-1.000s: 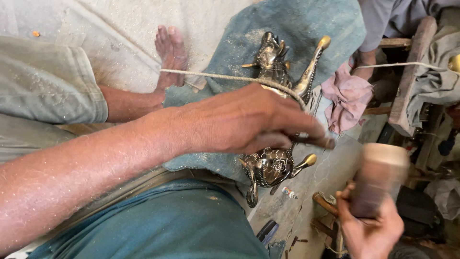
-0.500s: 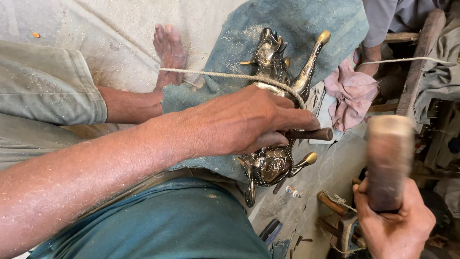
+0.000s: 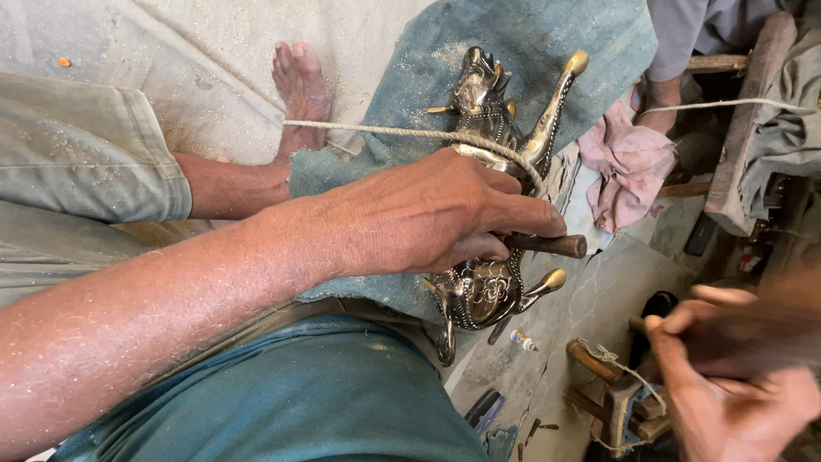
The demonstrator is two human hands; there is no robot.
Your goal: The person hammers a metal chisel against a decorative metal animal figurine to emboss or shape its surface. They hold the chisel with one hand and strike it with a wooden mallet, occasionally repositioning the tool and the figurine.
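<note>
A brass animal figure (image 3: 487,291) with engraved patterns lies on a blue-green cloth (image 3: 530,43) over my lap. A pale rope (image 3: 385,130) is stretched across the figure. My left hand (image 3: 428,214) rests on it, shut on a dark rod-shaped punch (image 3: 552,245) whose end sticks out past my fingers. At the lower right, apart from the figure, my right hand (image 3: 727,402) grips a mallet (image 3: 761,321) that shows only as a brown blur. My bare foot (image 3: 299,85) presses on the floor beyond the cloth.
A pink rag (image 3: 629,167) lies to the right of the figure. Another person's hand (image 3: 658,98) and grey sleeve (image 3: 684,26) are at the top right, beside a wooden plank (image 3: 753,111). Small tools (image 3: 522,340) and a rope-bound wooden piece (image 3: 616,385) lie on the floor below.
My right hand has swung the mallet from upright, near the punch, down and away to the lower right, where it blurs. The left hand and punch stay on the figure.
</note>
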